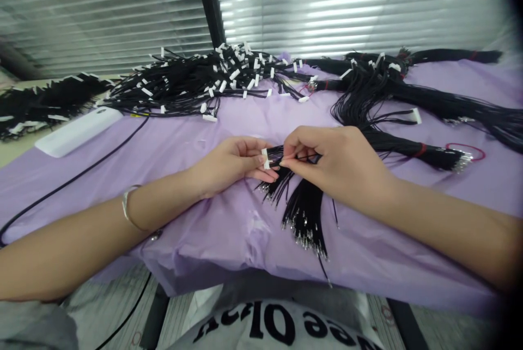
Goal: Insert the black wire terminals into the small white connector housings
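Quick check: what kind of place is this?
Probably a wire-harness assembly bench: heaps of black wires with white plugs on a purple cloth, blinds behind. The left hand holds a white connector; the right hand pinches a black wire.

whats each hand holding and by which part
The left hand pinches a small white connector by its sides, between thumb and fingertips. The right hand pinches a thin black wire close to the end beside the connector.
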A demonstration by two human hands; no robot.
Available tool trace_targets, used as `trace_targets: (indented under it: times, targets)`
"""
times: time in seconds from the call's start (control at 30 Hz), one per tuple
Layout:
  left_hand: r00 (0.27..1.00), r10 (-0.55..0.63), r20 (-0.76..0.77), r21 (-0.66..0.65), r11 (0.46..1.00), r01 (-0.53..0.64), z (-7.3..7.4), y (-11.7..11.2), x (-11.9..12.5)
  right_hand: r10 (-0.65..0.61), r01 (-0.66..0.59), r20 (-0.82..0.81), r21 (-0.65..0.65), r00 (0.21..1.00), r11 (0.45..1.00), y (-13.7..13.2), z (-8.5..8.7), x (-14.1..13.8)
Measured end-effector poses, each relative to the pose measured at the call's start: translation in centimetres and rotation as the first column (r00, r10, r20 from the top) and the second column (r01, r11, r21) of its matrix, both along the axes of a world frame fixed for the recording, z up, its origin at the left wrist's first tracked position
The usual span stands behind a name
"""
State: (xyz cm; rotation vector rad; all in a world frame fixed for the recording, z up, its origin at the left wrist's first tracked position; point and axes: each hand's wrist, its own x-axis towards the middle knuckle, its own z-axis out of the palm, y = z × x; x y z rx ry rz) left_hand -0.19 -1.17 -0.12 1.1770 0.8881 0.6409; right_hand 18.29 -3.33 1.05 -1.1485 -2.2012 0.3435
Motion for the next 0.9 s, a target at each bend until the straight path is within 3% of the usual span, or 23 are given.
trace_targets:
  times: [0.4, 0.53, 0.63, 0.7, 0.8, 0.9]
  targets:
    - [1.0, -0.01, -0.003, 0.036, 0.999, 0.01, -0.3, -0.1, 0.1, -0.022, 0.019, 0.031, 0.074, 0.999, 0.997, 0.0, -1.1, -0.7]
    - [1.0, 0.002, 0.004, 0.015, 1.0, -0.003, -0.1, -0.2, 0.2, -0.021, 0.013, 0.065, 0.116, 0.998, 0.993, 0.1, -0.8, -0.5]
    - [0.994, 0.061, 0.091, -0.006, 0.998, -0.061, 0.0, -0.2, 0.2, 0.056, -0.134, 0.249, 0.311, 0.967, 0.941, -0.4, 0.2, -0.1]
    - [0.982, 0.092, 0.162, -0.02, 0.996, -0.09, 0.0, -0.1, 0.1, 0.09, -0.271, 0.439, 0.369, 0.894, 0.889, -1.0, 0.6, 0.0]
    - [0.97, 0.14, 0.199, -0.061, 0.99, -0.13, -0.2, 0.2, 0.0, 0.117, -0.333, 0.614, 0.249, 0.781, 0.91, -1.2, 0.5, 0.2]
    - [0.964, 0.182, 0.192, -0.089, 0.982, -0.168, -0.3, 0.5, -0.2, 0.213, -0.362, 0.607, 0.132, 0.766, 0.923, -0.5, -0.3, 0.3]
